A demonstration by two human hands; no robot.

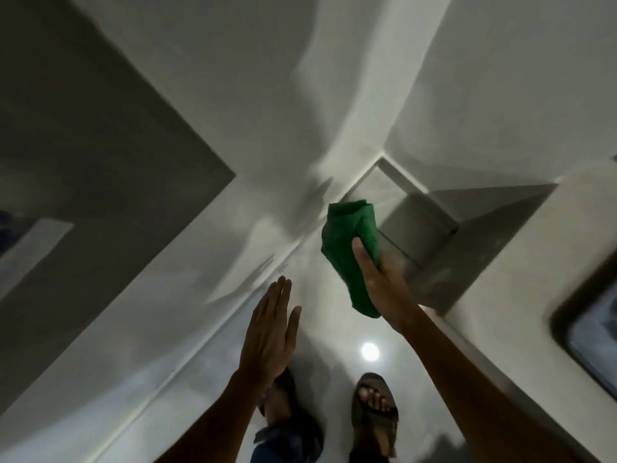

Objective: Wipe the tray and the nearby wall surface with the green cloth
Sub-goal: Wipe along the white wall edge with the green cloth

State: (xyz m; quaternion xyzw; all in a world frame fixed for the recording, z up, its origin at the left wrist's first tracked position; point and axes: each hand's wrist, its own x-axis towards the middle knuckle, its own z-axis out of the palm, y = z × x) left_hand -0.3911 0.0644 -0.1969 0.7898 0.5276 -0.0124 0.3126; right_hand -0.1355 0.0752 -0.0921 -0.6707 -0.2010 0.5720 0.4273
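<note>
The right hand point(384, 279) is gripping the bunched green cloth point(350, 248), thumb pressed across its front, and is holding it up beside the opening of a recessed niche point(430, 225) in the pale wall point(233, 95). The left hand point(270, 332) is hanging flat with fingers straight and together, holding nothing. Below, two sandalled feet point(375, 402) are standing on the glossy floor point(334, 329), which is reflecting a round light point(370, 351). No tray is showing clearly.
</note>
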